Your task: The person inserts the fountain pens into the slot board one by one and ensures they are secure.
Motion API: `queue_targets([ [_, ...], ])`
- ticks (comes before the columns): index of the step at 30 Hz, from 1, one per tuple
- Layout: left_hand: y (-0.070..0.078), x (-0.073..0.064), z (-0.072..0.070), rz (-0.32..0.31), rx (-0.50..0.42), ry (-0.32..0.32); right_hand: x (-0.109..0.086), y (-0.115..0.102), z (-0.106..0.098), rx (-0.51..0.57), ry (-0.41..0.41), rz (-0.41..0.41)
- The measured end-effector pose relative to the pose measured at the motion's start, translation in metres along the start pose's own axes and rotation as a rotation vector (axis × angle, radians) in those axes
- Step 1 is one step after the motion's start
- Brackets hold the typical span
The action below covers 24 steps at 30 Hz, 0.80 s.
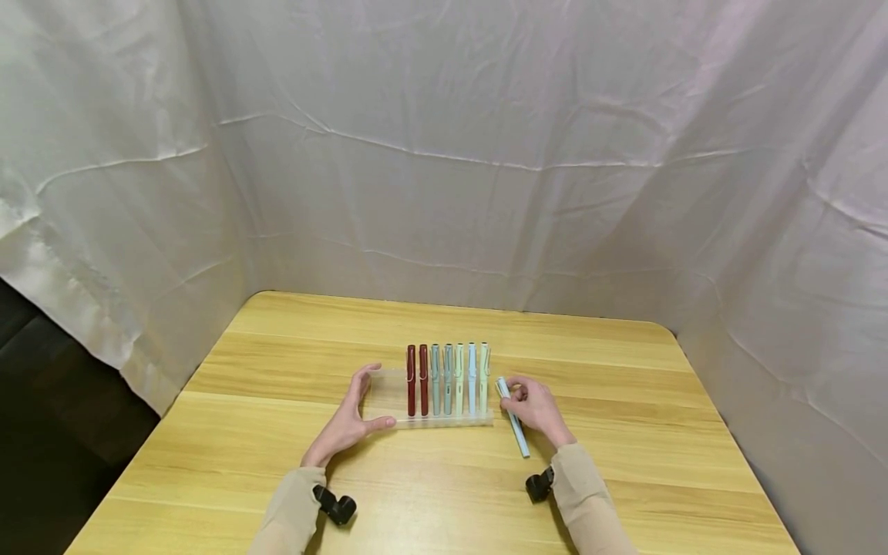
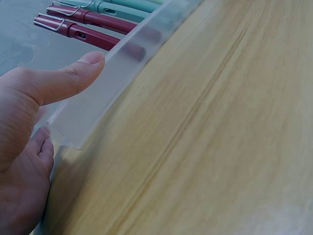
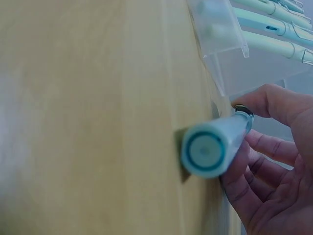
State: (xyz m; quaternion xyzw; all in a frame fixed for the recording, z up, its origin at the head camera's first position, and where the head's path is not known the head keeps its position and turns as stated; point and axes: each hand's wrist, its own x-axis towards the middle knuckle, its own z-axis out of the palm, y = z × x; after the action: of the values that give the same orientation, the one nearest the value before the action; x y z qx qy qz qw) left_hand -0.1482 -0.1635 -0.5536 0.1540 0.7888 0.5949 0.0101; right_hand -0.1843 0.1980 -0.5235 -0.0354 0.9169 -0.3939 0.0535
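Observation:
A clear plastic pen stand [image 1: 386, 395] rests on the table with several capped pens lined up side by side on it. From the left these are two dark red pens [image 1: 418, 381], two grey-blue pens [image 1: 442, 379], then a light blue pen [image 1: 472, 379] between two pale green ones. My left hand [image 1: 348, 420] grips the stand's left end, thumb [image 2: 73, 78] on its front lip and fingers round the far side. Just beyond the right end, my right hand [image 1: 538, 408] pinches another light blue pen [image 1: 516, 432] near its clip, its end pointing toward me.
The wooden table [image 1: 444, 493] has rounded far corners. Pale curtains [image 1: 444, 193] hang behind it and along both sides. A dark area [image 1: 55, 401] lies past the left edge. Each wrist carries a small black camera [image 1: 336, 506].

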Motion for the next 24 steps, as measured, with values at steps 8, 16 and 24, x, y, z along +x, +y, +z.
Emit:
queue_targets([
  [8,0.0001,0.0000,0.0000,-0.008,0.013,0.002,-0.0016,-0.0008,-0.0014,0.015,0.010,-0.020],
  [16,0.0004,0.0001,-0.0001,-0.007,0.015,0.004,-0.0037,-0.0015,-0.0014,0.029,0.056,-0.051],
  [24,-0.0007,-0.0002,-0.0003,-0.004,0.007,-0.002,-0.0066,-0.0039,-0.0015,0.164,0.077,-0.034],
])
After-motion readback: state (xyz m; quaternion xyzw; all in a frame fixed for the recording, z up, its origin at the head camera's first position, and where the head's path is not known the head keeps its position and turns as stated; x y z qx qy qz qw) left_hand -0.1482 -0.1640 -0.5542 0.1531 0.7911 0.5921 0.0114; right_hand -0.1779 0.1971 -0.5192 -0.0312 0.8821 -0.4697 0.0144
